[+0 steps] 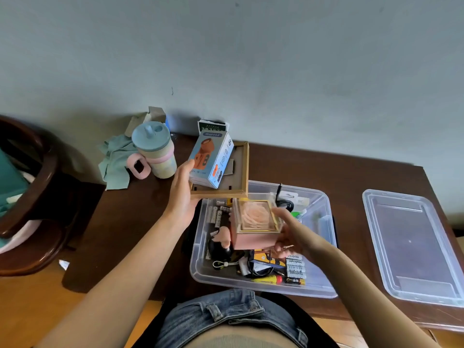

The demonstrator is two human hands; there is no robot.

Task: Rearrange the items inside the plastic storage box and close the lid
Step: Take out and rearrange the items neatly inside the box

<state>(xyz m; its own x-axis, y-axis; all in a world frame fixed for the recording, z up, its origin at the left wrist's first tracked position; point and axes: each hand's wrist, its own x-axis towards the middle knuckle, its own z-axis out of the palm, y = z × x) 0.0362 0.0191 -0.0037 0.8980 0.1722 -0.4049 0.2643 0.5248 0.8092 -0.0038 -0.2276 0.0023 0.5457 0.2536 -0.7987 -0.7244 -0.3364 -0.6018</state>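
The left hand (181, 197) grasps a flat wooden frame (239, 169) carrying a glossy cardboard carton (211, 159), above the clear plastic box (324, 285). The right hand (292, 237) grips a square pink rose case (253, 226) over that box. The transparent lid (411, 249) lies right of it.

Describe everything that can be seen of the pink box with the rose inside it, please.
The pink rose box is a small cube with pale pink sides and a clear top edged in gold, through which a peach rose shows. It looks like card and plastic. It is closed and slightly tilted, held above the open storage box. The right hand grips its right side. Nothing else visibly touches it.
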